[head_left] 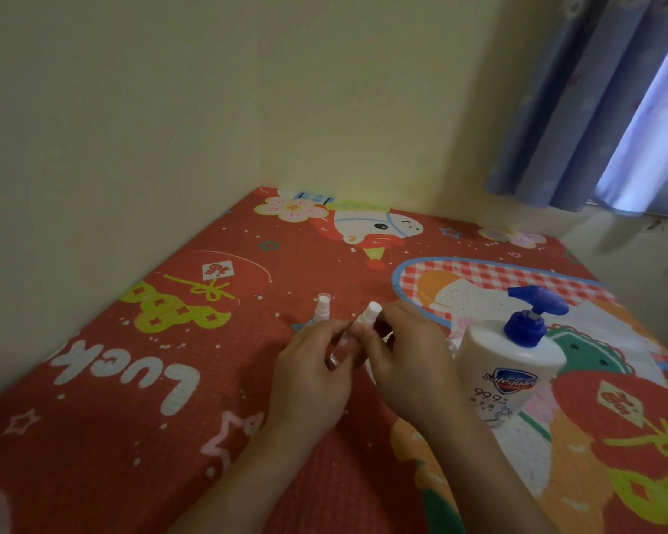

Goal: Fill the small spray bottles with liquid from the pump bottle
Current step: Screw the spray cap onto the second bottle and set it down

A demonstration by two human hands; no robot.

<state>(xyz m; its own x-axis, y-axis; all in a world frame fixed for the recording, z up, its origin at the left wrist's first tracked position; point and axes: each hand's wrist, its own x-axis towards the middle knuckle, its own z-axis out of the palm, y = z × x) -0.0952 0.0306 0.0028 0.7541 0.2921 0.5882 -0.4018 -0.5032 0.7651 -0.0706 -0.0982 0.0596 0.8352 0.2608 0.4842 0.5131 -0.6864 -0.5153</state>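
A small clear spray bottle (359,325) with a white spray head is held tilted between both hands above the red mat. My left hand (309,375) grips its clear lower body. My right hand (405,360) pinches it near the white top. A second small spray bottle (322,308) stands upright on the mat just behind my left hand, apart from it. The white pump bottle (506,371) with a blue pump head stands to the right of my right hand, its nozzle pointing right.
Everything rests on a red cartoon-printed mat (170,341) that runs into a corner of cream walls (170,129) on the left and behind. A blue curtain (594,109) hangs at the top right over a window ledge.
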